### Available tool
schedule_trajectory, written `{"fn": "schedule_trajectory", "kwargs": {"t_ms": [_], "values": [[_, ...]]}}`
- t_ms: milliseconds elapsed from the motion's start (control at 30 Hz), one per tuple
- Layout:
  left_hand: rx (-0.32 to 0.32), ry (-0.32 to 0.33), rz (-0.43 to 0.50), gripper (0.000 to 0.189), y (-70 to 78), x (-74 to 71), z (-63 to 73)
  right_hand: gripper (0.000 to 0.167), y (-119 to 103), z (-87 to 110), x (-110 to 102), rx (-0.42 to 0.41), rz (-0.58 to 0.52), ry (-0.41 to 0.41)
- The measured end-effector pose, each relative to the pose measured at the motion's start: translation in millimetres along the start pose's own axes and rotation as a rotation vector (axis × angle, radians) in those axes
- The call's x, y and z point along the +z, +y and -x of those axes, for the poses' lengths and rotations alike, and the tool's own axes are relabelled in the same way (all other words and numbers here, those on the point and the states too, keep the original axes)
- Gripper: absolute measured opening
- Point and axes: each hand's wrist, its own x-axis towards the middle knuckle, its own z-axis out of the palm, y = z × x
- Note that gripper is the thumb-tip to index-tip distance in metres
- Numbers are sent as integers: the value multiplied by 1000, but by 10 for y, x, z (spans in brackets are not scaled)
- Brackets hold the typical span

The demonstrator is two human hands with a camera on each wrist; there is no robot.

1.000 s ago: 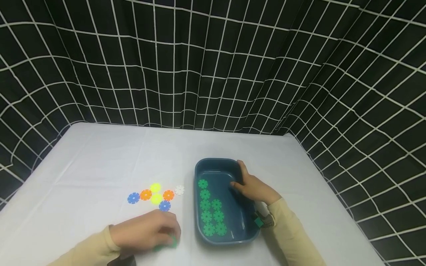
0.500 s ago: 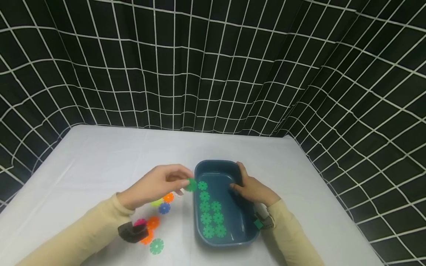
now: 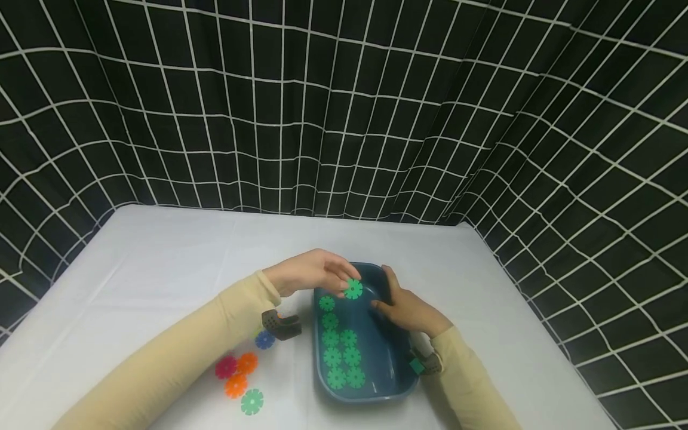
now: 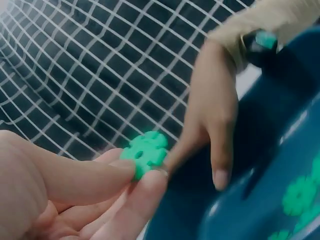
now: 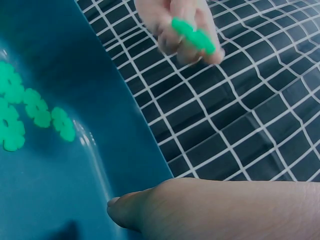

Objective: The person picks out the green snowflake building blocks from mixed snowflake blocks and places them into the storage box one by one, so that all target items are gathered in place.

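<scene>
Between thumb and fingertips, my left hand pinches a green flower-shaped disc with a notched edge. It holds the disc above the far part of a blue plastic bin. The same green disc shows up close in the left wrist view. My right hand grips the bin's right wall, thumb inside and the other fingers mostly hidden outside. Several green discs lie flat along the bin's left side, some in two columns near the front. The right wrist view shows some of these discs too.
Left of the bin on the white table lie a magenta disc, orange discs, a lighter green disc and a blue disc. My left forearm covers others. A black cloth with white grid lines surrounds the table.
My left hand picked up a green disc near the table's front and carried it up and right, from beside the bin to above it. The right hand stays on the bin.
</scene>
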Motion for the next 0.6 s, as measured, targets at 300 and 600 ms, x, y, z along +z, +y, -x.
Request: {"fn": "schedule_trajectory", "kwargs": {"t_ms": [300,600], "values": [[-86,127,-189,33,-153,47,-250,86,1,-22,6,-22,13,1],[-31,39,-479,33,-225,260,-348,85,4,-2,2,-7,9,11]]}}
